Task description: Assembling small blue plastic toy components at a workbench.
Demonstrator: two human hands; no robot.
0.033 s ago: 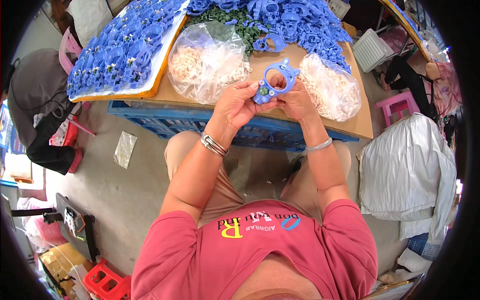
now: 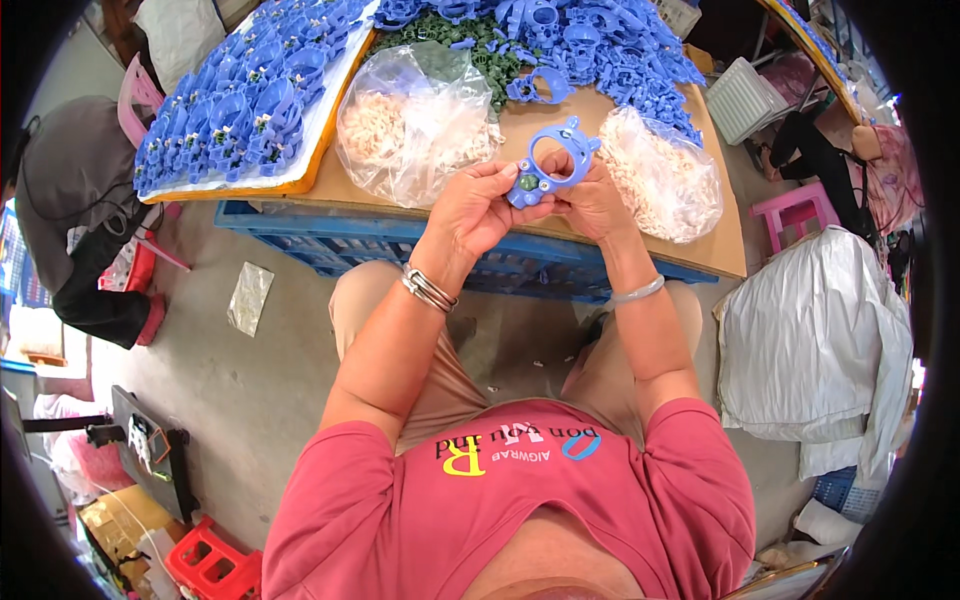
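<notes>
Between my two hands is a blue plastic part (image 2: 566, 152) with a round opening and small ear-like knobs, tilted up to the right. A dark green piece (image 2: 528, 183) sits in its narrower end, with a small pale round spot on either side. My left hand (image 2: 482, 205) pinches that end between thumb and fingers. Around the lower right of the ring my right hand (image 2: 592, 200) has its fingers curled, some hidden behind the part. Clear plastic bags of small cream pieces lie on the cardboard either side, a left bag (image 2: 415, 130) and a right bag (image 2: 665, 180).
A heap of blue parts (image 2: 600, 50) and a pile of green pieces (image 2: 450, 42) cover the table's far side. An orange-edged tray (image 2: 290, 188) at left carries rows of blue parts. Below the cardboard top (image 2: 720, 240) are blue crates (image 2: 330, 240). People sit at both sides.
</notes>
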